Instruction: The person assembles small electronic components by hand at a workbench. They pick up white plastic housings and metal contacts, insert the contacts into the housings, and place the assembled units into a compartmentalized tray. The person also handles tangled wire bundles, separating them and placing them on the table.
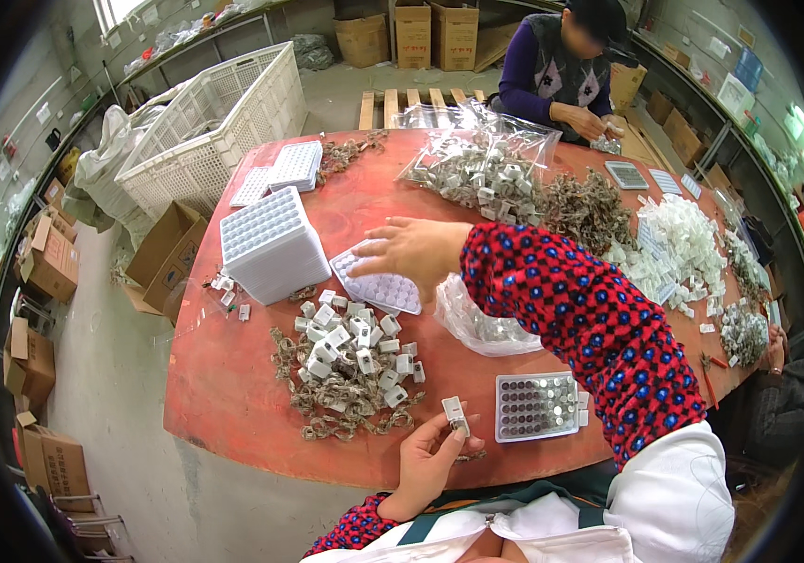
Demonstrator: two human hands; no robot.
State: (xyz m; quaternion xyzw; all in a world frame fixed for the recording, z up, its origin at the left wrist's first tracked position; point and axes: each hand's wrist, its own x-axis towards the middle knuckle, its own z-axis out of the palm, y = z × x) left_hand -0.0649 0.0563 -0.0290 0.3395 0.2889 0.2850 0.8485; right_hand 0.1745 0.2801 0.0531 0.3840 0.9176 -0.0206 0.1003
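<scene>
My left hand (428, 462) is near the table's front edge, thumb and fingers closed on a small white plastic tag (455, 412). Stretched far across the table, my right hand (411, 255) has its fingers apart and holds nothing. It hovers over a white tray with round cells (383, 284); I cannot tell whether it touches it. Left of that tray stands a tall stack of white trays (275, 251). A heap of white tags with brown cords (350, 352) lies between my hands. To the right of my left hand sits a tray of dark and silvery round pieces (534, 406).
A clear bag (485, 324) lies under my right forearm. Further back are a bag of white pieces (488, 169), a brown cord heap (587, 211) and white plastic pieces (688, 244). Red-handled pliers (710, 383) lie at right. Another person (561, 80) works across the table.
</scene>
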